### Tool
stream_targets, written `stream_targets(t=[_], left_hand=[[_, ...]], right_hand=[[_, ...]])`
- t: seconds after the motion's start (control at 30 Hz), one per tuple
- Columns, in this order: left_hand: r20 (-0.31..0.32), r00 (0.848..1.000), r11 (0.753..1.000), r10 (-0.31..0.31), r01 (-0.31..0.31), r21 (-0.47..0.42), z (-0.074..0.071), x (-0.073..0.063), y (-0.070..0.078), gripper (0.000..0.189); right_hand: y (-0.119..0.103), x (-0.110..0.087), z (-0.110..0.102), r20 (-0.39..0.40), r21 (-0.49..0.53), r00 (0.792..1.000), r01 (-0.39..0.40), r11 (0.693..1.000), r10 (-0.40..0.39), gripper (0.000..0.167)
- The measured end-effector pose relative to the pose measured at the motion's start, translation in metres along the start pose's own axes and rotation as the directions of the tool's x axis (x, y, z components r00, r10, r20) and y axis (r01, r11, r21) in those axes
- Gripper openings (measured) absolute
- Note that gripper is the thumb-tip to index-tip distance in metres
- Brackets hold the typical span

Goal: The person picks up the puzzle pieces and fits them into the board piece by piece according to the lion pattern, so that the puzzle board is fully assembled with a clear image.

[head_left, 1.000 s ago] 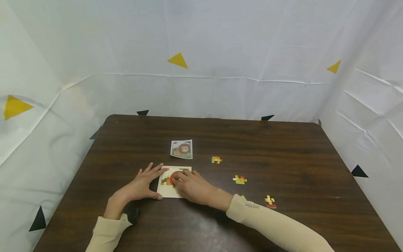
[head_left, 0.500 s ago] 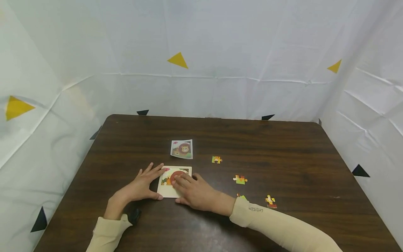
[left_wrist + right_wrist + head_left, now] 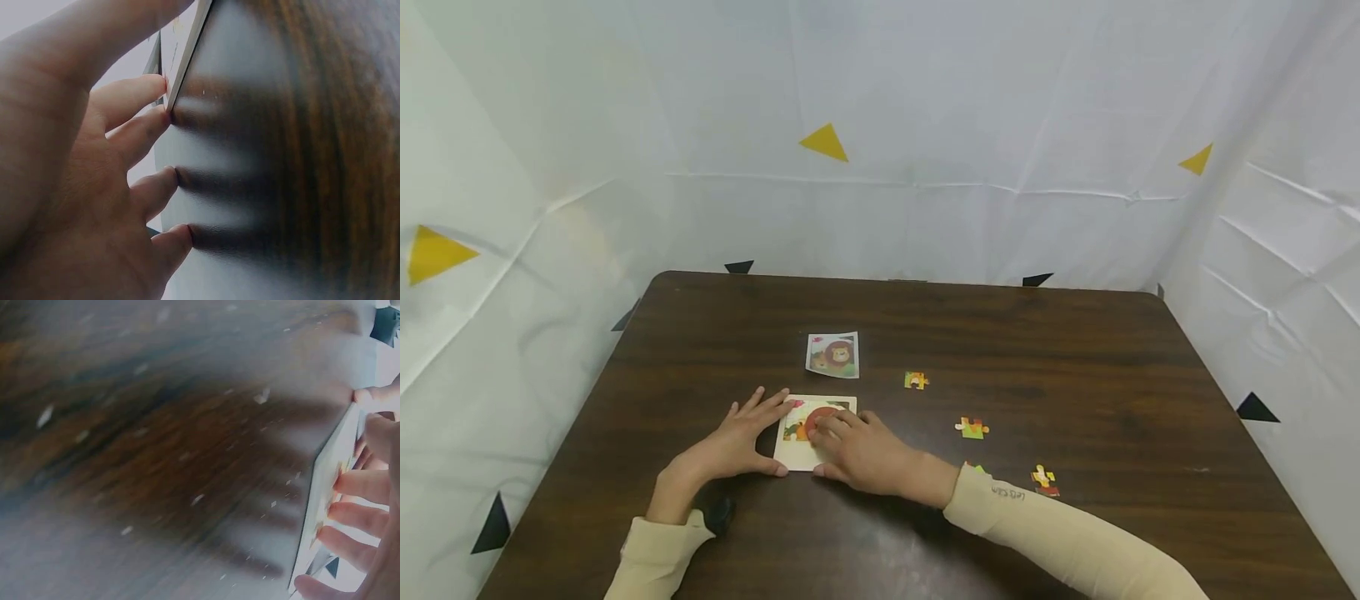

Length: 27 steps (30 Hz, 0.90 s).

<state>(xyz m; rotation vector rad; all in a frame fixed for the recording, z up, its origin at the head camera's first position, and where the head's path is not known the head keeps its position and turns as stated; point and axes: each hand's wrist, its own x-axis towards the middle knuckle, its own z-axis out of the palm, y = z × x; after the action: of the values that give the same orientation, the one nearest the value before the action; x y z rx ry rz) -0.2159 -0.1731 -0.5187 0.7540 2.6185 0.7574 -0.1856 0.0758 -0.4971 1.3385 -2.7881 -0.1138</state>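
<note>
A pale puzzle board (image 3: pixel 796 457) lies flat on the table, its upper part covered by a partly assembled lion picture. My left hand (image 3: pixel 737 440) is spread along the board's left side, thumb at the near corner and index finger at the far one. In the left wrist view, fingertips touch the board's edge (image 3: pixel 187 59) and the tabletop. My right hand (image 3: pixel 876 457) rests on the picture from the right. Its fingers press down on the board (image 3: pixel 331 453) in the right wrist view, and its thumb lies at the near edge. The pieces beneath those fingers are hidden.
A small lion picture card (image 3: pixel 832 356) lies beyond the board. To the right are loose puzzle pieces: one far piece (image 3: pixel 916 381), a middle piece (image 3: pixel 972 428), a piece partly behind the sleeve (image 3: pixel 977 468), and white-and-red pieces (image 3: pixel 1044 480) close together.
My right hand's fingers have gone from bunched together to laid on the picture. Its thumb has come out to the board's near edge. The left hand and the board stay in place.
</note>
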Motion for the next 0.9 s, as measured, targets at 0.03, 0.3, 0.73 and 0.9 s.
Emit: stream_targets(t=[0.03,0.3,0.73,0.9], left_hand=[[0.001,1.000,1.000,0.000,0.000,0.004,-0.001,0.001,0.000,0.100],[0.009,1.000,1.000,-0.008,0.008,0.014,-0.005,0.004,0.003,0.100],[0.015,0.999,0.999,-0.034,0.034,0.008,-0.004,0.005,0.000,0.102],[0.018,0.999,0.999,-0.036,0.036,-0.001,-0.005,0.005,0.000,0.103]], right_hand=[[0.001,0.001,-0.001,-0.007,0.012,1.000,0.002,1.000,-0.002,0.052],[0.013,0.005,-0.010,-0.021,0.120,1.000,0.002,0.993,0.001,0.044],[0.083,-0.030,-0.037,-0.188,0.175,0.933,-0.275,0.945,0.306,0.027],[0.105,-0.054,-0.048,-0.122,0.225,0.914,-0.355,0.907,0.388,0.028]])
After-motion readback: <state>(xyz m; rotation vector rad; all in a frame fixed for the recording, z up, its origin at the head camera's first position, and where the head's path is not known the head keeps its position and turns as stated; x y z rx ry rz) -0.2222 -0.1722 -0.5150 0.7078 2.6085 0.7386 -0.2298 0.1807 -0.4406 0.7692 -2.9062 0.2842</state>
